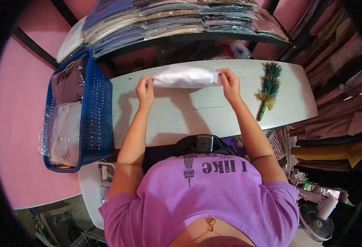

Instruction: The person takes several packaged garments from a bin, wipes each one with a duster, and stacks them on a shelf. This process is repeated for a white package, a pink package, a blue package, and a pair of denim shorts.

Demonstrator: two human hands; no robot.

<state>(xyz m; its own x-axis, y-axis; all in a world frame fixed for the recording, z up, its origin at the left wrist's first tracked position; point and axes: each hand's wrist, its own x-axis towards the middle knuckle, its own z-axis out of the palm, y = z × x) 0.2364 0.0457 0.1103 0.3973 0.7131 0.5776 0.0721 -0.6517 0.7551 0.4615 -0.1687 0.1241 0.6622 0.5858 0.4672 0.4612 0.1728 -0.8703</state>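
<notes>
A white cloth bundle (pixel 185 77), blurred by motion, is stretched sideways above the pale table (pixel 246 107). My left hand (pixel 145 91) pinches its left end between thumb and fingers. At the other end, my right hand (pixel 229 84) grips the bundle's right corner. Shadows of both arms fall on the table below. Whether the bundle is wrapped in plastic cannot be made out.
A blue basket (pixel 97 111) with plastic-wrapped items stands at the left. On the table's right side lies a green feathery duster (pixel 270 86). Stacked packed garments (pixel 172 20) fill a shelf behind; clothes (pixel 333 119) hang at the right.
</notes>
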